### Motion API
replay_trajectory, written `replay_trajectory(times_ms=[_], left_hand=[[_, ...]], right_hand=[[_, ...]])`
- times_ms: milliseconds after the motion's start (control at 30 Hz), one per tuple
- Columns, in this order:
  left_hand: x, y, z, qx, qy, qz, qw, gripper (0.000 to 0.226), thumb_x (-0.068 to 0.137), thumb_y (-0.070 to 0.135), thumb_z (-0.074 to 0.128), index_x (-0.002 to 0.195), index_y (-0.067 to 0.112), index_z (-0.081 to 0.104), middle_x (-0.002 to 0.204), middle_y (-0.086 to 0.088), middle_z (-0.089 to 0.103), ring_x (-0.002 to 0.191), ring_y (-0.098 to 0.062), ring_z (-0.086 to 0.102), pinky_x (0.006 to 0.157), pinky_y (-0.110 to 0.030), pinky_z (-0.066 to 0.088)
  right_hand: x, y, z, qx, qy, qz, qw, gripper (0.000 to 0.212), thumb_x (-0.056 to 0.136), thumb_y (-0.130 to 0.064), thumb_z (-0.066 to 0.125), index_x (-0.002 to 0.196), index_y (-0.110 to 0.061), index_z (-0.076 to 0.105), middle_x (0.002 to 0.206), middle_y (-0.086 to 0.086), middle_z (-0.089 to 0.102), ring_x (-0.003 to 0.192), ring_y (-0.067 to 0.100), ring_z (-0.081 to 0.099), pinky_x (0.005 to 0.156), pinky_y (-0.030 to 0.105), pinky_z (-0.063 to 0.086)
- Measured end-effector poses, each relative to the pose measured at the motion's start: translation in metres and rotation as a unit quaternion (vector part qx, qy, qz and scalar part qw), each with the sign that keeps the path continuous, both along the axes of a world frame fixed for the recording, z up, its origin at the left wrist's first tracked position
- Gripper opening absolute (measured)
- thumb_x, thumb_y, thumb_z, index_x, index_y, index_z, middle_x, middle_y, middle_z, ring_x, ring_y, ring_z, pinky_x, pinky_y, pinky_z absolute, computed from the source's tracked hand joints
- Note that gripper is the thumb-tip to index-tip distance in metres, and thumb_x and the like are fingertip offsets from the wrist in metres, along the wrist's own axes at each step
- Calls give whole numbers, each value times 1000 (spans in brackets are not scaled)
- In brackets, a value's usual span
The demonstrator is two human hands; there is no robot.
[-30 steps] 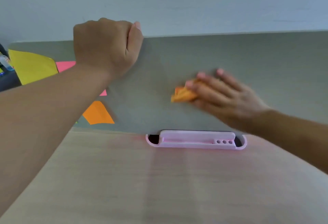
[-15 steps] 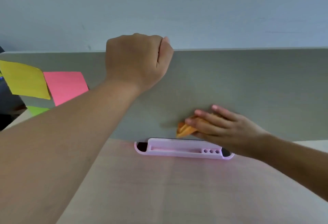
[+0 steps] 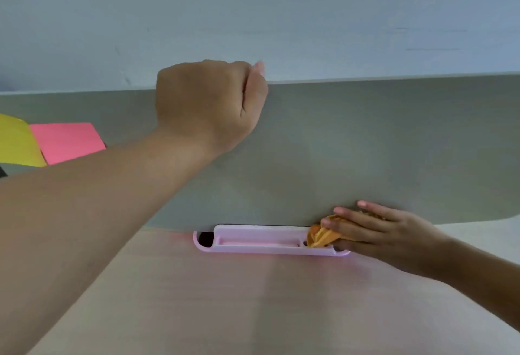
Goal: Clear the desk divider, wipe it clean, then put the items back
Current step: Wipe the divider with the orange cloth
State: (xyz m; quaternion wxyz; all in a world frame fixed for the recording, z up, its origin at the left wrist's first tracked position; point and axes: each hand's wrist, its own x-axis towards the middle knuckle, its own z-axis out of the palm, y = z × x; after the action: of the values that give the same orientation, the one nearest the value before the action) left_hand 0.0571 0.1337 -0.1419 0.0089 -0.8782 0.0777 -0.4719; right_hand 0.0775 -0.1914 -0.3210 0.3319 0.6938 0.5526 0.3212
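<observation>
The grey desk divider [image 3: 365, 141] stands upright across the back of the desk. My left hand [image 3: 208, 104] is curled over its top edge, gripping it. My right hand [image 3: 377, 228] presses a crumpled orange cloth [image 3: 320, 238] flat against the divider's bottom edge, right above the right end of a pink plastic organiser tray [image 3: 253, 242] at the divider's foot. A pink sticky note [image 3: 67, 141] and a yellow sticky note [image 3: 15, 143] are stuck on the divider at the far left.
A light wooden desk top [image 3: 253, 304] stretches in front of the divider. A pale wall [image 3: 281, 11] rises behind it. My left forearm crosses the left half of the view and hides part of the divider.
My right hand has slid the orange cloth down the divider to its bottom edge. The view has shifted, so my left hand appears further right on the top edge.
</observation>
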Motion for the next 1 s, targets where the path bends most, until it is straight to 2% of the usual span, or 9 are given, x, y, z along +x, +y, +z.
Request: replay_trajectory(times_ms=[133,267,333,400,533,667,833,900,1000], left_hand=[[6,-35,0,26,-1,-30,999,49,99,40,25,56,18,33,44,4,30,41,-28,36,49,-23,10],[10,-35,-3,4,-26,-10,1000,47,98,37,31,56,17,38,44,3,33,38,-28,34,51,-21,6],[11,-36,-3,3,-23,-6,1000,48,98,36,33,55,16,37,43,3,33,38,-27,34,51,-21,5],[13,-38,-4,5,-24,-1,1000,48,98,36,33,54,16,37,43,3,33,38,-26,33,51,-21,5],[9,-38,-1,1,-13,-6,1000,48,99,37,32,56,17,36,44,4,31,39,-24,31,51,-21,7],[-1,-28,4,24,42,-82,995,43,99,42,27,64,19,36,47,4,32,44,-20,35,47,-23,12],[-12,26,5,50,51,-56,996,42,99,45,24,69,17,36,52,0,39,49,-28,42,46,-26,15],[-15,52,3,58,42,-25,997,43,100,44,23,70,17,36,54,1,40,51,-31,43,47,-26,14],[-18,75,0,65,47,-1,997,46,100,47,21,69,16,36,52,0,38,50,-31,39,48,-26,12]], right_hand=[[3,-1,65,218,-33,-13,975,45,100,-10,41,144,-21,41,157,5,24,147,26,19,119,47,15],[15,13,129,466,-69,-12,882,44,95,-5,58,138,-14,53,146,13,34,141,33,27,109,62,30],[16,13,119,440,-86,1,894,35,92,-7,62,127,-12,61,144,14,38,136,35,34,112,56,28],[15,3,77,323,-52,2,945,22,96,-14,54,117,-18,60,149,10,33,136,33,32,114,50,22],[6,-20,-6,34,-23,5,999,46,98,-11,33,141,-16,46,161,6,17,145,29,19,121,47,5],[11,3,38,146,-16,21,989,43,99,-8,40,141,-17,44,159,7,22,144,28,24,119,45,17],[16,80,117,430,-94,52,897,33,88,-17,71,121,-16,68,139,9,47,130,33,46,106,51,40],[16,96,103,392,-89,73,913,37,88,-16,70,125,-18,64,142,9,45,131,33,45,109,51,35],[10,98,49,155,-52,74,984,48,93,-16,55,140,-17,48,155,8,32,141,30,33,117,50,20]])
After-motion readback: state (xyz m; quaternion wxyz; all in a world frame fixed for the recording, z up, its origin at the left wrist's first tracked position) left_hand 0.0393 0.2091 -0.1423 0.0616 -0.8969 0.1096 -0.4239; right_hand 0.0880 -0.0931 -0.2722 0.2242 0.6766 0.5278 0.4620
